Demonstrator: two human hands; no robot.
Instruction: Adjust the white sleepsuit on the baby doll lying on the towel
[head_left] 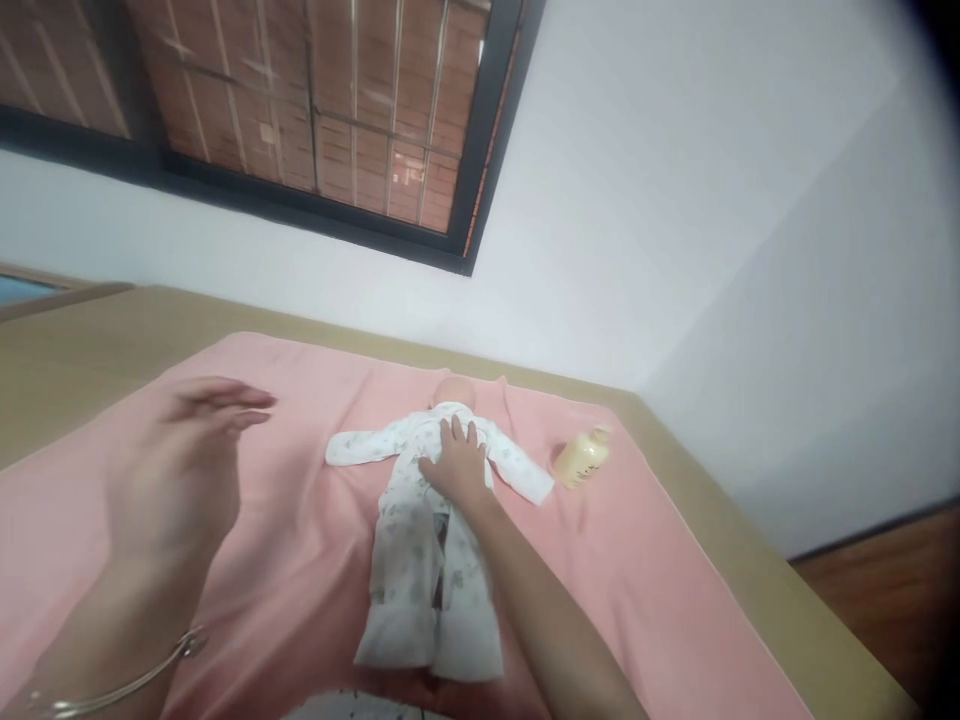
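A baby doll (454, 392) lies on its back or front, I cannot tell which, in a white printed baby suit (409, 540). Both sleeves stretch out sideways and the trouser legs point toward me. My right hand (457, 462) rests on the suit at the chest, palm down with fingers spread. Off to the left, my left hand (187, 460) is raised above the pink blanket (285, 500), apart from the doll. Its fingers stretch to the right, loosely bent and blurred by motion, with nothing seen in them. A bangle circles the left wrist.
Beside the right sleeve stands a tilted-looking cream bottle (581, 457). The blanket covers a tan surface (705, 490) whose border shows around it. White fabric (360, 706) shows at the bottom edge. Behind are a white wall (585, 250) and a dark-framed, barred window (315, 190).
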